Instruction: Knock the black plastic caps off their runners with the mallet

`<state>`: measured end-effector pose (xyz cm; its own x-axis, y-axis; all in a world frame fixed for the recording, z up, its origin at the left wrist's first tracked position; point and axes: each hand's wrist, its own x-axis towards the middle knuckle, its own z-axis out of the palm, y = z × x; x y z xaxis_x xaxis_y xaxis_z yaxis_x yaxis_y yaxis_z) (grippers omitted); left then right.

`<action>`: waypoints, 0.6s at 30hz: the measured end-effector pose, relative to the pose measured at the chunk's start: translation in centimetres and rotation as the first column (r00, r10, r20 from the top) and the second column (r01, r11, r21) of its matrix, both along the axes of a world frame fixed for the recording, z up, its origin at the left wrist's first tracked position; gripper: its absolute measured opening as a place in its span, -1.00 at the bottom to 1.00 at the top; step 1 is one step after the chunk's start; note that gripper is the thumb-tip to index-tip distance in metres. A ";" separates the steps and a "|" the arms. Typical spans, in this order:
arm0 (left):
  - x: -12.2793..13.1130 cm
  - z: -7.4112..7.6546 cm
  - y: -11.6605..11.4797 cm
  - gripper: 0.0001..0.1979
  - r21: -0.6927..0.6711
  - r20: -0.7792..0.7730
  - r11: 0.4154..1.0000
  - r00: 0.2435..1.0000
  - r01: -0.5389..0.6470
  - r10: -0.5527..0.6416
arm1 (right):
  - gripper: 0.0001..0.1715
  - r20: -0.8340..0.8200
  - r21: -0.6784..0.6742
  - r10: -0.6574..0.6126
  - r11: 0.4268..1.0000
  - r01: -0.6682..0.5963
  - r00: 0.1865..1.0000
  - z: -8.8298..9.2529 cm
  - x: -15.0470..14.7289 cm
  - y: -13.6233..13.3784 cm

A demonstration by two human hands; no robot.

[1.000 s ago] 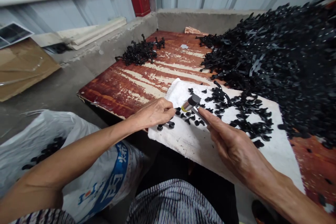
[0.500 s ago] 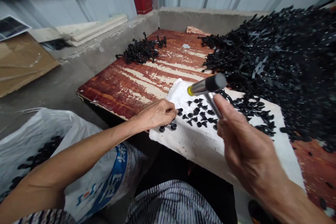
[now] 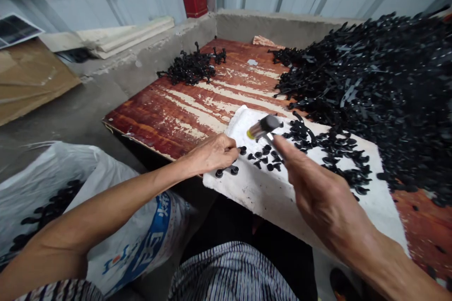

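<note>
Black part (image 3: 242, 150) at left fingers (image 3: 231, 148), hammer (image 3: 264, 127) above

bare forearms with no sleeves reaching them, and a garment of thin dark-and-light stripes (image 3: 233, 270) over the lap.

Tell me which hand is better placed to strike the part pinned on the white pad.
Right. The right hand holds the hammer, its head just above the small black part; the left hand is pinching that part on the pad.

Two hands, left (image 3: 212, 153) and right (image 3: 319, 195); one hammer (image 3: 264, 127); one white pad (image 3: 261, 188); two black heaps; one sack (image 3: 116, 225).
</note>
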<state>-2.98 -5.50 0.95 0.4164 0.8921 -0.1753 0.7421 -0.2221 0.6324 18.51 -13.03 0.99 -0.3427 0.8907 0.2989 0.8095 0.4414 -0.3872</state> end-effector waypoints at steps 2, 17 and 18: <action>0.0 0.0 0.0 -0.73 0.000 -0.001 1.000 1.000 0.012 -0.012 | -0.28 0.041 0.024 -0.008 1.000 0.007 0.999 -0.1 0.1 0.2; 0.0 2.3 -0.3 -0.80 0.300 -0.384 0.839 0.863 0.454 -0.329 | -0.38 -0.127 0.093 0.081 0.993 -0.069 0.989 0.3 1.0 -0.3; 0.0 2.1 -0.5 -0.79 0.341 -0.395 0.847 0.880 0.407 -0.264 | -0.40 -0.127 0.095 0.073 0.994 -0.061 0.989 0.2 1.2 -0.5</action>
<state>-3.02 -5.99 3.08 0.6866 0.7270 -0.0098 0.7175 -0.6753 0.1707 19.69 -13.57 1.20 -0.3536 0.8343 0.4229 0.7221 0.5309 -0.4436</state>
